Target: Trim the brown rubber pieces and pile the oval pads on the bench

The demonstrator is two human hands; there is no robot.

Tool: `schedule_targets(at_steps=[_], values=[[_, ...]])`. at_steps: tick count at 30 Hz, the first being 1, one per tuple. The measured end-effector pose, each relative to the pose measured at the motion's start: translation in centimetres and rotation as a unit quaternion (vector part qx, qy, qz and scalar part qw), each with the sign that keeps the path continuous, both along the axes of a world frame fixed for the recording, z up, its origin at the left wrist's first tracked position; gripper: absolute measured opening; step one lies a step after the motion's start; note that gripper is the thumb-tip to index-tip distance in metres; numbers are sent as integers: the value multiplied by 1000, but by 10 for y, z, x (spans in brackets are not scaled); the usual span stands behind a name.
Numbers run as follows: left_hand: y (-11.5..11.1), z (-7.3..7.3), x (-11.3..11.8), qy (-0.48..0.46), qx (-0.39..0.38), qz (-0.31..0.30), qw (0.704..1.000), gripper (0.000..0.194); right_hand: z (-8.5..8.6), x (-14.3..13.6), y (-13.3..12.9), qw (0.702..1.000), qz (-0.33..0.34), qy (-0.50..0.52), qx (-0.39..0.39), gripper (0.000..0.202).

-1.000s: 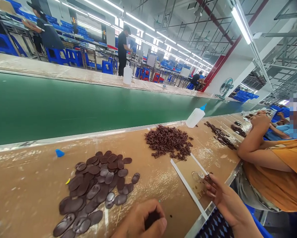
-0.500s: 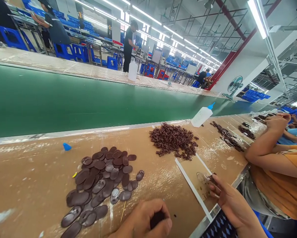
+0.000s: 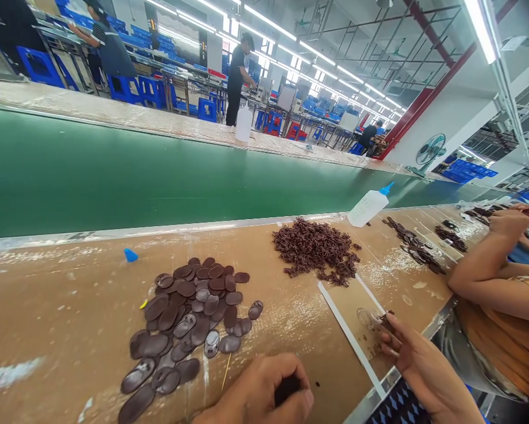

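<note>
Left hand (image 3: 262,388) closed on a dark brown piece (image 3: 286,387), right hand (image 3: 417,356) pinching a small brown part (image 3: 386,321) at the counter's (image 3: 79,312) near edge; oval pieces (image 3: 199,331) mid-counter, curly parts (image 3: 315,247) by far edge, plenty left, done count unclear.

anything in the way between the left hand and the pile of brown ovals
Only a thin yellowish stick, lying between the left hand and the brown ovals; nothing else visible stands in the way.

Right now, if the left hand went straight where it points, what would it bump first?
The left hand would probably meet the tiny dark speck, though the hand's height is unclear, so it might pass over.
</note>
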State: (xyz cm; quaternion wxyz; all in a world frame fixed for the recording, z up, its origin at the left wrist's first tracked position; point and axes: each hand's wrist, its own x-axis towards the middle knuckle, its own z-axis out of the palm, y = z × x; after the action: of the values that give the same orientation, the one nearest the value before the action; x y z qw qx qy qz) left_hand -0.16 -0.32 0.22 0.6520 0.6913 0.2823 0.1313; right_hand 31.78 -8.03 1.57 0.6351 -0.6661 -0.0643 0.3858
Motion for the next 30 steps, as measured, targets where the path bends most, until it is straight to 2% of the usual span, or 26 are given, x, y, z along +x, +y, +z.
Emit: schedule_targets(at_steps=[6, 11, 16, 22, 26, 28, 30], values=[[-4, 7, -5, 53, -16, 37, 998, 16, -3, 8, 0, 1000, -11, 12, -2, 50], [-4, 1, -5, 35, -3, 17, 999, 16, -4, 10, 0, 1000, -1, 11, -5, 46], [-7, -7, -4, 50, 12, 26, 998, 18, -2, 2, 1, 1000, -5, -8, 0, 48], [-9, -6, -2, 56, 5, 44, 997, 18, -2, 2, 0, 1000, 4, -14, 1, 43], [-4, -5, -4, 23, 27, 8, 999, 22, 10, -4, -4, 1000, -19, -13, -4, 43], [-3, -6, -4, -21, 44, -12, 999, 30, 22, -16, -9, 999, -44, -11, 2, 45], [-4, -10, -1, -59, 21, -8, 998, 37, 35, -33, -16, 998, -58, 24, 28, 42]])
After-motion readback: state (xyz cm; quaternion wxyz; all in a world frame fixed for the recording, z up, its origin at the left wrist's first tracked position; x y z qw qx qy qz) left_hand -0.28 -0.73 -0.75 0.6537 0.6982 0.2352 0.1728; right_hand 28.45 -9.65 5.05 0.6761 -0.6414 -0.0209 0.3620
